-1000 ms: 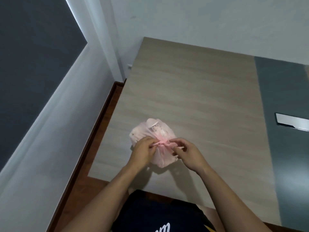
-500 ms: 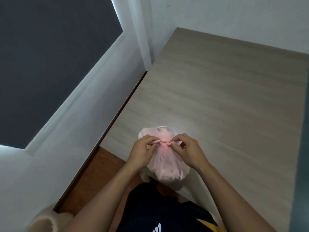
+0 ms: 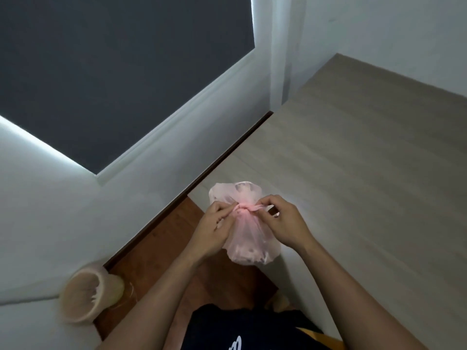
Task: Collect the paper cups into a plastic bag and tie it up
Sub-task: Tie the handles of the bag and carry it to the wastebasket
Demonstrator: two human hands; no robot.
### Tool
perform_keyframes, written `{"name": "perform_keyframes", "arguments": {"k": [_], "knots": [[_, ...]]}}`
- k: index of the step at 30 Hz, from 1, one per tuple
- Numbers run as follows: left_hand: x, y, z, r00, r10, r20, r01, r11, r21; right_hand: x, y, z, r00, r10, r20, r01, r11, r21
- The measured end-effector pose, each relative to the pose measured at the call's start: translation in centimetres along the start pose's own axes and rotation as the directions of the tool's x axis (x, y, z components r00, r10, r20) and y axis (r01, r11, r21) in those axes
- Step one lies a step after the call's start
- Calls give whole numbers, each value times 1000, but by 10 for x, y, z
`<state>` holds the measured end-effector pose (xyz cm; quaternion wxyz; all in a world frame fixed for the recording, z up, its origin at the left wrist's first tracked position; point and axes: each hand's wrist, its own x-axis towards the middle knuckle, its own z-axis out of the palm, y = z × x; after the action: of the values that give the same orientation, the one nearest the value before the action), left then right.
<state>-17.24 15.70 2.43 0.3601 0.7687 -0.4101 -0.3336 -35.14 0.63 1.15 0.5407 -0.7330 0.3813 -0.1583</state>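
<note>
A pink see-through plastic bag point(image 3: 250, 238) hangs in the air over the near left corner of the wooden table point(image 3: 366, 160). Dim shapes of paper cups show through its skin. The bag's neck is twisted into a knot point(image 3: 243, 207) between my hands. My left hand point(image 3: 214, 228) pinches the left side of the knot. My right hand point(image 3: 283, 221) pinches the strand that sticks out to the right.
A beige waste bin point(image 3: 86, 296) lined with clear plastic stands on the brown floor point(image 3: 161, 248) at the lower left, against the white wall. A dark window pane point(image 3: 113, 66) fills the upper left. My dark shirt shows at the bottom.
The view has swung left and down, bringing the bin into sight. The bag has come off the table toward me, past its near edge. Both hands have kept their hold at the knot.
</note>
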Motion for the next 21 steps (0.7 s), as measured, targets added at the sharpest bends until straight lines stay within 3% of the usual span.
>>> {"name": "perform_keyframes", "arguments": {"k": [8, 15, 21], "knots": [[-55, -41, -57, 981, -7, -195, -16, 993, -116, 0, -47, 65, 991, -60, 121, 65, 997, -35], [-139, -103, -132, 880, -221, -421, 30, 909, -416, -31, -97, 173, 964, -126, 233, 140, 989, -43], [-219, -154, -182, 810, -278, -516, 21, 893, -449, -64, -134, 263, 917, -179, 356, 221, 972, -80]]}}
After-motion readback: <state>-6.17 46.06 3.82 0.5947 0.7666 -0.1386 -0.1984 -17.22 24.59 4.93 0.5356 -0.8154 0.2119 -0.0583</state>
